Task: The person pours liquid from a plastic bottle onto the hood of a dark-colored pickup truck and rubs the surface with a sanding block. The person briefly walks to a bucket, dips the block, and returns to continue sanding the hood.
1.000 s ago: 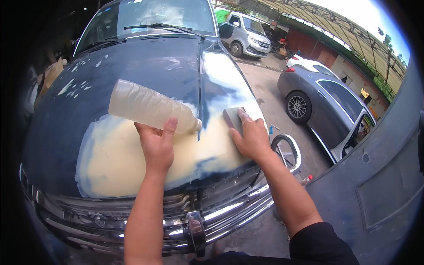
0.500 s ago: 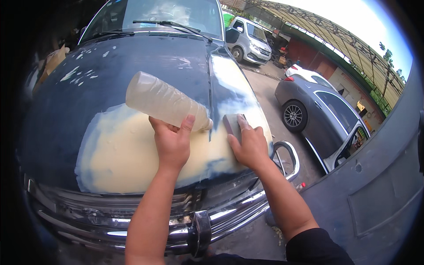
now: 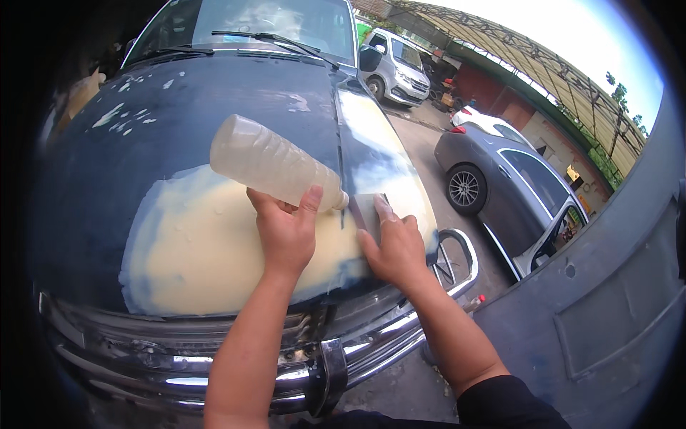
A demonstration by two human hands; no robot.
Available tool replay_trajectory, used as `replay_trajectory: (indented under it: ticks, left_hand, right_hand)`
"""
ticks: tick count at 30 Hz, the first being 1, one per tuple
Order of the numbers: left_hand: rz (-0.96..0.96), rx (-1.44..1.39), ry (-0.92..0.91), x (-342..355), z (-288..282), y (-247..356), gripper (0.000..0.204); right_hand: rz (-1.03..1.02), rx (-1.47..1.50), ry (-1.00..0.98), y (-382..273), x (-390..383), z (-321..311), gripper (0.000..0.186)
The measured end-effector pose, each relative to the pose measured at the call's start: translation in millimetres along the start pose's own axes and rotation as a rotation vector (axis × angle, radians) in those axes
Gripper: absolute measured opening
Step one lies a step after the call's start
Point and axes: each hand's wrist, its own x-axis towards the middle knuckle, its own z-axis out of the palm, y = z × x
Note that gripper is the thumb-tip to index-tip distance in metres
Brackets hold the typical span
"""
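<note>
My left hand is closed around a cloudy plastic bottle, tilted with its neck low and pointing right. Just beside the bottle's mouth, a grey sanding block sits under the fingers of my right hand, which grips it against the car's front. Beneath both hands spreads a cream-coloured filler patch with bluish edges, on the dark hood and across the seam onto the fender. Whether liquid is leaving the bottle is too fine to make out.
A chrome bumper bar runs along the car's front, curving up at the right. Close by on the right stands a grey panel. Beyond it are a grey car with an open door and a silver van.
The sanding block and my right hand have shifted slightly left, toward the bottle's mouth. The bottle in my left hand has moved a little right, and the view has turned slightly.
</note>
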Motion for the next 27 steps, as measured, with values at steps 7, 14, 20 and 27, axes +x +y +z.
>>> replay_trajectory:
  ticks: [7, 14, 20, 27]
  left_hand:
    - [-0.020, 0.018, -0.026, -2.9, 15.6, 1.4, 0.068]
    - [-0.008, -0.031, -0.002, -0.4, -0.5, 1.9, 0.065]
    - [0.008, 0.026, 0.005, -2.4, 4.7, -3.4, 0.070]
    - [-0.010, 0.012, -0.006, -1.6, 5.7, 2.8, 0.069]
  right_hand:
    - [0.258, -0.056, -0.053, 19.7, 64.2, 1.7, 0.065]
    - [0.016, -0.004, 0.041, -12.3, -8.2, 5.1, 0.069]
    - [0.154, -0.022, -0.029, -7.8, 18.1, -3.1, 0.067]
    - [0.189, -0.019, -0.073, 14.0, 30.1, -4.7, 0.066]
